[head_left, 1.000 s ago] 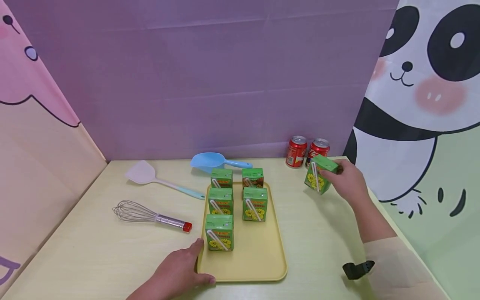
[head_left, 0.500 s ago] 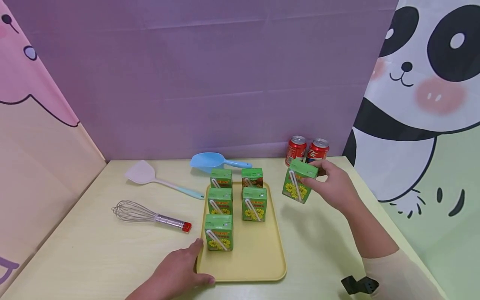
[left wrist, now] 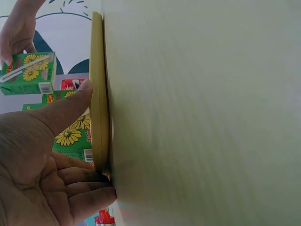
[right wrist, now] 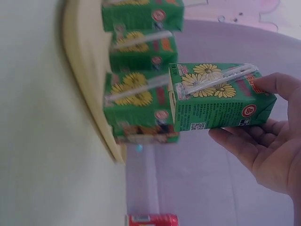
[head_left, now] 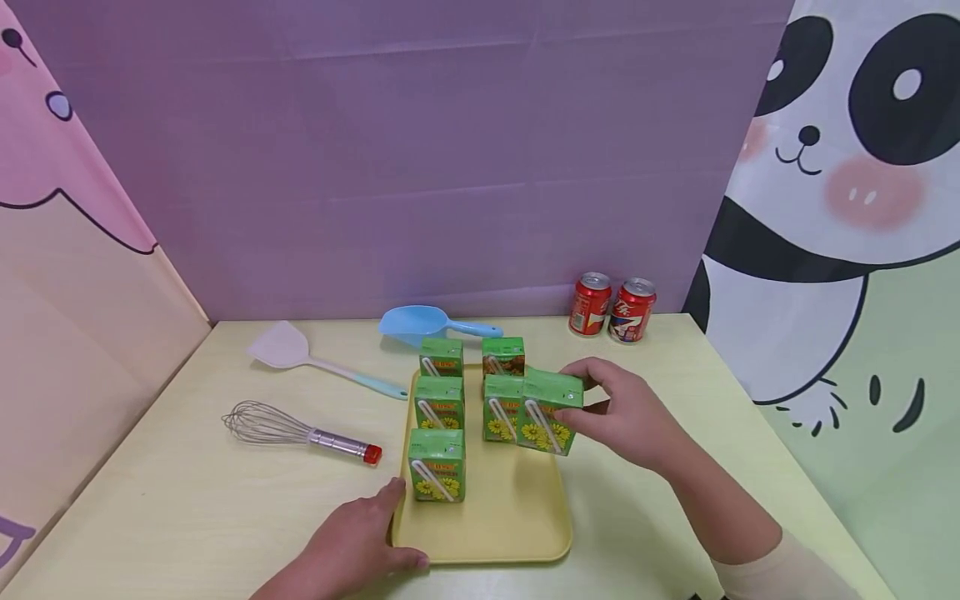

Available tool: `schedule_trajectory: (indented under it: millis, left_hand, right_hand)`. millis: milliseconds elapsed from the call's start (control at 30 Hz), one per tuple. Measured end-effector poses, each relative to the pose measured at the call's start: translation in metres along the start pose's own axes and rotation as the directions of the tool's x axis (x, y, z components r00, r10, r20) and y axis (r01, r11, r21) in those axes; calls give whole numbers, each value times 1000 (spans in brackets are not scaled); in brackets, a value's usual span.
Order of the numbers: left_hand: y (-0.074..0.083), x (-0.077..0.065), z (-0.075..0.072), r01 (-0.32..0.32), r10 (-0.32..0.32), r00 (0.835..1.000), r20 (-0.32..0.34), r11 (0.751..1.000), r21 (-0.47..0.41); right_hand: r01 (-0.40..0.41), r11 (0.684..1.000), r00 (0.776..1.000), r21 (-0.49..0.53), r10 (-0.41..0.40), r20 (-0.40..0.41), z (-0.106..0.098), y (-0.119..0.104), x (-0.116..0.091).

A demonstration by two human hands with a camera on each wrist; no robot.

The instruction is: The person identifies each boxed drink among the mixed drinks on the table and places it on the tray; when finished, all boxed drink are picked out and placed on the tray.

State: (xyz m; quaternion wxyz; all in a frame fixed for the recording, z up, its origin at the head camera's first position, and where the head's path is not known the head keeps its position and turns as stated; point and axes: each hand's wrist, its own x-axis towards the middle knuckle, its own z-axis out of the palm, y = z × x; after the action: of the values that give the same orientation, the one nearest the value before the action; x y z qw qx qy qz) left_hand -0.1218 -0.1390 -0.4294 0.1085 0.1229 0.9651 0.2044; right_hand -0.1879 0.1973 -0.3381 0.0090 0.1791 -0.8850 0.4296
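My right hand (head_left: 626, 417) grips a green drink carton (head_left: 551, 412) with yellow flowers and a white straw, thumb on one side and fingers on the other. It is lifted over the right side of a yellow tray (head_left: 495, 525). In the head view it overlaps a standing carton (head_left: 501, 417); the right wrist view shows the held carton (right wrist: 216, 96) tilted. My left hand (head_left: 352, 533) holds the tray's near left corner, thumb at the front rim and fingers along the left side. Three cartons stand in the tray's left column, the nearest carton (head_left: 437, 467) close to that hand.
A brown-patterned green carton (head_left: 503, 357) stands at the tray's back right. Left of the tray lie a whisk (head_left: 300, 432) and a pale spatula (head_left: 322, 360). Behind it is a blue scoop (head_left: 427, 323). Two red cans (head_left: 590, 306) stand by the purple backdrop (head_left: 450, 167).
My right hand has carried the drink carton left and toward me, from in front of the cans to over the tray. The left hand and the tray stay in place.
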Motion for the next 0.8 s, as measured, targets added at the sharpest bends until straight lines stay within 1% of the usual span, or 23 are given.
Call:
schedule_trajectory:
  millis: [200,367,600,800]
  left_hand:
    - [1,0,0,-12,12,1000,-6,1000,6]
    - [1,1,0,-18,18,1000,-2,1000,5]
    - [2,0,0,-31,32,999,-9,999,12]
    - [3,0,0,-12,12,1000,-7,1000,10]
  right_hand:
    - [10,999,996,38,-13,86,23,6,-2]
    - [2,999,989,51,-9,146,38,13,-3]
    - [-11,999,978,45,1,208,52,22,-5]
    - [-36,996,964,78,14,267,58,28,-5]
